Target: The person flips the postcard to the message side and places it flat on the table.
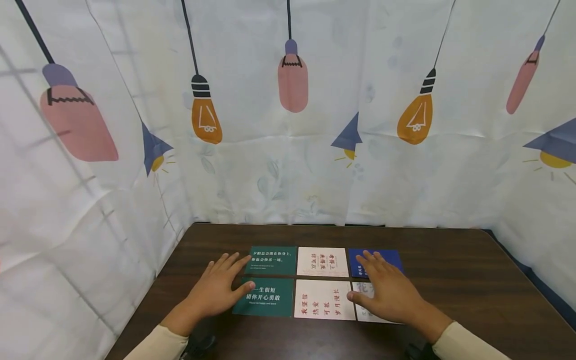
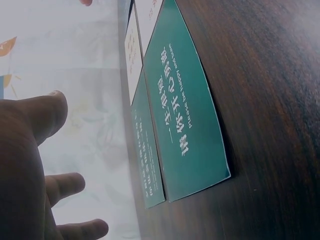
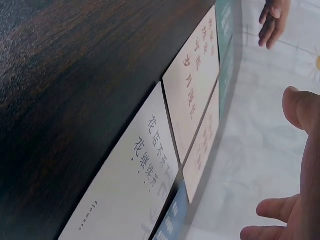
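Observation:
Several printed cards lie flat in two rows of three on the table. On the left are two green cards, the front one point(image 2: 185, 125) and the back one point(image 1: 272, 261). Two pale pink cards fill the middle, the front one point(image 3: 192, 85) and the back one point(image 1: 323, 261). To the right are a white card point(image 3: 130, 175) in front and a blue card point(image 3: 172, 217) behind. My left hand point(image 1: 216, 287), fingers spread and holding nothing, hovers at the green cards' left side. Over the white and blue cards is my right hand point(image 1: 389, 290), fingers extended, partly hiding both.
The dark brown wooden table point(image 1: 472, 280) reaches back to a white fabric curtain point(image 1: 252, 185) printed with lamps and bulbs. More of this cloth hangs along the left and right sides. Cream sleeves point(image 1: 157, 345) cover both forearms.

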Motion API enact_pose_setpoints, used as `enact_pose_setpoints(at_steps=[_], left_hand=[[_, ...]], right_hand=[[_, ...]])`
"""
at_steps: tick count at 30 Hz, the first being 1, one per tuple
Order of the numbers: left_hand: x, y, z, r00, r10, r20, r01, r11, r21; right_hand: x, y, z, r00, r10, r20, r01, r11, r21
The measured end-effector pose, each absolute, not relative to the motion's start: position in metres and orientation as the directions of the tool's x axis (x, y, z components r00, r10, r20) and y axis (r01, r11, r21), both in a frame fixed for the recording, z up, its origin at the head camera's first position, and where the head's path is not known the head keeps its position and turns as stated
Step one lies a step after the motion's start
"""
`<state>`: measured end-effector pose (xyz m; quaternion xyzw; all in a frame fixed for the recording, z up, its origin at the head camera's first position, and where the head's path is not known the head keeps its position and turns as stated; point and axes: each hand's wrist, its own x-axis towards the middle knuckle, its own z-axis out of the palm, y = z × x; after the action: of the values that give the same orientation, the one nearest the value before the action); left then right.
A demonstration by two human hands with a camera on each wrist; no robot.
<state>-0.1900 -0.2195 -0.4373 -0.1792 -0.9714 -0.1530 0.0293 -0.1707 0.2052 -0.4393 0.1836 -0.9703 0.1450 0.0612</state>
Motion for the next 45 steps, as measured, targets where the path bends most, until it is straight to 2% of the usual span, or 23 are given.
enact_pose_setpoints(at_steps=[45], left_hand=[[-0.188,-0.23,-0.45,-0.944,0.325,0.064,0.327,0.888,0.324]], right_hand=[[-0.175,0.17,-0.458,-0.911,-0.386,0.144,-0.411,0.869,-0.276]])
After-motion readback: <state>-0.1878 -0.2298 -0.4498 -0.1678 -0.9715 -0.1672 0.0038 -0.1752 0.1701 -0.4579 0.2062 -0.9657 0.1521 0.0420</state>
